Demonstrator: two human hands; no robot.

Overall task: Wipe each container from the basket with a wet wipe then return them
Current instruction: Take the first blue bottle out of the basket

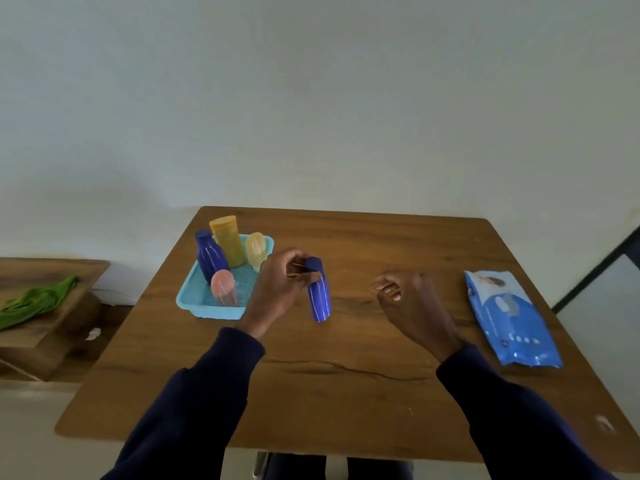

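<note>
One blue bottle [320,299] is out, cap pinched by fingers of the left hand [277,289]; the empty, loosely curled right hand [412,306] likely needs the wipes pack [509,317] next.

Both arms are clothed in long sleeves of a dark navy fabric, plain and matte. The left sleeve [194,403] is ended at the wrist by a rounded, slightly bunched cuff, and soft folds are seen along its length. The right sleeve [512,420] is made alike and is ended at the wrist too. The left hand [277,289] and the right hand [412,306] are left bare. Under the near edge of the desk [381,393], more dark clothing [298,467] is glimpsed.
</note>
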